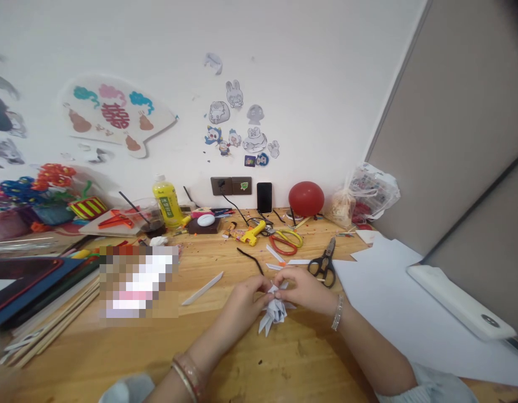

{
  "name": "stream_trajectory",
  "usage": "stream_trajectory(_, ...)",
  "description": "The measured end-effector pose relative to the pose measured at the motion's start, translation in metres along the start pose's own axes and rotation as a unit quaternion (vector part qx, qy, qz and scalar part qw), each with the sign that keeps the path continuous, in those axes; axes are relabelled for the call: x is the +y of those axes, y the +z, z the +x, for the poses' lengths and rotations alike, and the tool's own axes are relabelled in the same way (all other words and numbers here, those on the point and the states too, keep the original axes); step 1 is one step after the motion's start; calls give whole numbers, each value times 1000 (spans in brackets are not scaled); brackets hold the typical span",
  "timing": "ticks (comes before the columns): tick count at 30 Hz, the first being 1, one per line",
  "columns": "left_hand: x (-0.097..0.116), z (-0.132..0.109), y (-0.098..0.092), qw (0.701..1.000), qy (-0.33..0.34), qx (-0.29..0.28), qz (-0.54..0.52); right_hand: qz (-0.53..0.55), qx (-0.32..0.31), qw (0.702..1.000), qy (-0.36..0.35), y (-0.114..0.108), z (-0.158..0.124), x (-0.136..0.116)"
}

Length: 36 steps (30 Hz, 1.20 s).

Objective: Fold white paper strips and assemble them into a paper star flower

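Between my two hands, just above the wooden table (pixel 225 358), is a small white folded-paper piece (pixel 276 311) with several pointed flaps sticking out. My left hand (pixel 251 296) pinches it from the left, thumb and fingers closed at its upper part. From the right, my right hand (pixel 303 288) grips the same upper part with its fingertips. My fingers hide the top of the folds. Black-handled scissors (pixel 323 266) lie right beside my right hand. A loose white paper strip (pixel 202 288) lies to the left of my hands.
Large white paper sheets (pixel 380 302) cover the right side, under a long white device (pixel 460 302). Behind my hands are a yellow glue gun (pixel 252 234), red-and-yellow-handled scissors (pixel 284 244) and a red balloon (pixel 306 198). A yellow bottle (pixel 167 201) and wooden sticks (pixel 61 322) are at left.
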<state>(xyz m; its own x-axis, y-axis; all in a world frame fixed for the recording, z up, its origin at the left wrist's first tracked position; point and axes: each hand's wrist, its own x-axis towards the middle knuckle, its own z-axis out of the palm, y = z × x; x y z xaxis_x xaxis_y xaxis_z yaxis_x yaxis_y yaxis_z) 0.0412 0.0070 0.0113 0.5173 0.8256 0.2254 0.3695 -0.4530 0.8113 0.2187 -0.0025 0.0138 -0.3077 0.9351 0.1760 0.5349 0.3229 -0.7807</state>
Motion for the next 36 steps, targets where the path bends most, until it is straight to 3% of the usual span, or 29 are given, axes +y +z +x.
stream_trajectory(6, -10, 1, 2, 998, -19, -35, -54, 45, -9, 999, 26, 4, 2, 4)
stream_trajectory(10, -15, 2, 2, 999, -20, -35, -33, 28, 2, 999, 16, 8, 1, 2)
stream_trajectory(15, -4, -1, -3, 999, -6, -29, 27, -47, 28, 998, -9, 10, 0, -4)
stream_trajectory(19, 5, -3, -3, 998, 11, -24, 48, -40, 1, 999, -15, 9, 0, -6)
stream_trajectory(23, -1, 2, -1, 996, -25, -5, -86, -5, 20, 1000, 0, 6, 1, -4)
stream_trajectory(25, -5, 5, -2, 976, -77, -8, -201, 24, 35, 999, 3, 5, 1, -5)
stream_trajectory(28, -11, 8, -4, 937, -141, -65, -313, 52, 31, 998, 7, 5, 1, -7)
stream_trajectory(31, -16, 8, -5, 919, -167, -71, -351, 50, 16, 999, 9, 5, 0, -8)
stream_trajectory(36, -20, 7, -2, 915, -158, -82, -363, 30, 3, 1000, -8, 4, -1, -8)
